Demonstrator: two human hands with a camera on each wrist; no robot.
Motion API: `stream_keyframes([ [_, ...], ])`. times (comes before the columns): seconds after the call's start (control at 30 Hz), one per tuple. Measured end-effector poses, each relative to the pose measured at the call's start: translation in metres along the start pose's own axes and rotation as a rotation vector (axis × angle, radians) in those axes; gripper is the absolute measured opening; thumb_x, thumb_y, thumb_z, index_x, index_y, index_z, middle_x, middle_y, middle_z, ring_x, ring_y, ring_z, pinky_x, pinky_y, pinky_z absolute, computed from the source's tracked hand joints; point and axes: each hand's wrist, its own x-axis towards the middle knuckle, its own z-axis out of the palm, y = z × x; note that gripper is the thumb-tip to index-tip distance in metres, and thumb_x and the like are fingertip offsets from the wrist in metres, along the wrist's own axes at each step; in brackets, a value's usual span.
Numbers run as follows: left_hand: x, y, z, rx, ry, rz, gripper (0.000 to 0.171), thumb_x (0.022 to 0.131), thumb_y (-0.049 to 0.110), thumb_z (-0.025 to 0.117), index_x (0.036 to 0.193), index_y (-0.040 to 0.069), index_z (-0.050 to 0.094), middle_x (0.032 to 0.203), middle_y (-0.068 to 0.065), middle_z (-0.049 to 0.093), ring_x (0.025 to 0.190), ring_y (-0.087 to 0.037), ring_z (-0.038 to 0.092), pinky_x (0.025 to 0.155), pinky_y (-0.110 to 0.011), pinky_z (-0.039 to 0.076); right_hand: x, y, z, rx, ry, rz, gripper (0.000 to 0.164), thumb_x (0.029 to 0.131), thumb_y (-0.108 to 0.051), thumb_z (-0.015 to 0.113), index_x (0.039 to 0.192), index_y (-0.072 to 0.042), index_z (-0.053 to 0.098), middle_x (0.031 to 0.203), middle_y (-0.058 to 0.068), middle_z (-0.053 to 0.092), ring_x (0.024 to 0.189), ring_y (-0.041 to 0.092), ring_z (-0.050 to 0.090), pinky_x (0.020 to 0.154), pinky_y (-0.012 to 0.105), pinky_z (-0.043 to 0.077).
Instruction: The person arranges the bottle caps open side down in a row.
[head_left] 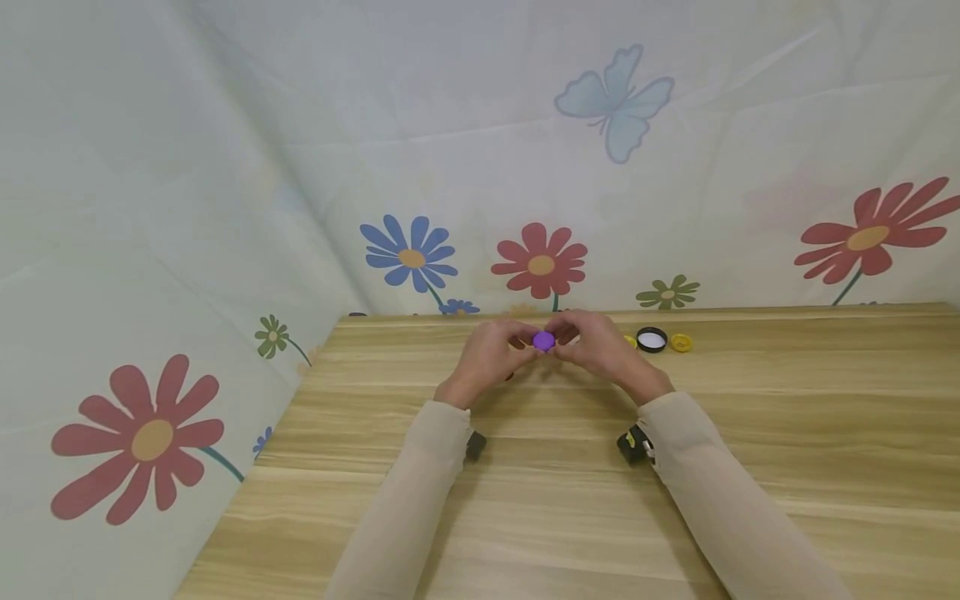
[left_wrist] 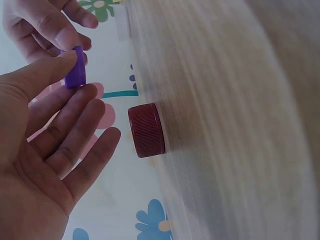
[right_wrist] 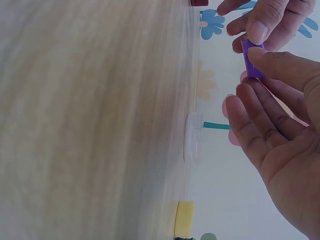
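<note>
Both hands meet at a small purple cap [head_left: 544,341] above the far part of the wooden table. My left hand [head_left: 487,354] pinches one side of it between thumb and forefinger; in the left wrist view the other fingers are spread. From the opposite side, my right hand [head_left: 596,346] pinches the same purple cap [right_wrist: 254,62], its remaining fingers loosely extended. A dark red ribbed bottle cap [left_wrist: 146,131] stands on the table near the left hand. On the tabletop by the right hand is a clear ribbed cap [right_wrist: 192,137].
Right of the hands, a black lid [head_left: 652,340] with a white inside lies beside a yellow cap [head_left: 682,342]. Another yellow cap [head_left: 631,342] is partly hidden behind the right hand. A flower-printed cloth [head_left: 465,167] hangs behind the table's [head_left: 825,400] far edge.
</note>
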Motion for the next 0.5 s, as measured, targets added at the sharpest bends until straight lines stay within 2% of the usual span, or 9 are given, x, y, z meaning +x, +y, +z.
stream_keyframes([
  [0.23,-0.0008,0.0005,0.0009,0.001,-0.008,-0.026,0.031,0.096,0.018,0.083,0.125,0.008,0.078,0.116,-0.004,0.078,0.097,-0.019,0.074,0.083,-0.029,0.058,0.0003,0.0006,0.0009,-0.018,-0.008,-0.008,0.023,0.093,-0.002,0.079,0.115,-0.001,0.074,0.104,0.01,0.075,0.101,0.029,0.069,0.091,0.047,0.057],
  [0.5,-0.0006,0.0007,0.0018,0.033,-0.025,-0.037,0.03,0.095,0.015,0.082,0.124,0.008,0.078,0.114,-0.004,0.078,0.1,-0.019,0.072,0.087,-0.032,0.057,0.0014,0.0026,0.004,-0.031,-0.017,-0.024,0.022,0.093,-0.003,0.081,0.113,0.0,0.074,0.102,0.01,0.072,0.097,0.028,0.068,0.089,0.044,0.057],
])
